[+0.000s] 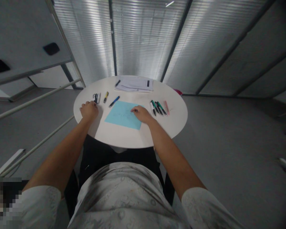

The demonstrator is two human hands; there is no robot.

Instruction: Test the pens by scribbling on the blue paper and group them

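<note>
A round white table (pixel 177 117) stands on grey floor (pixel 216 143), before closed blinds (pixel 138 38). Blue paper (pixel 119 116) lies on it. The right hand (pixel 142 114) touches the paper, fingers curled (I cannot tell if they grip something). The left hand (pixel 89 110) is partly curled beside small objects (pixel 99 98); its grip is unclear.

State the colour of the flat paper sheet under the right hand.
The flat paper sheet is light blue; head view.

Pale patterned shirt (pixel 126 194), short sleeves (pixel 202 203), black trousers (pixel 95 157)
</note>
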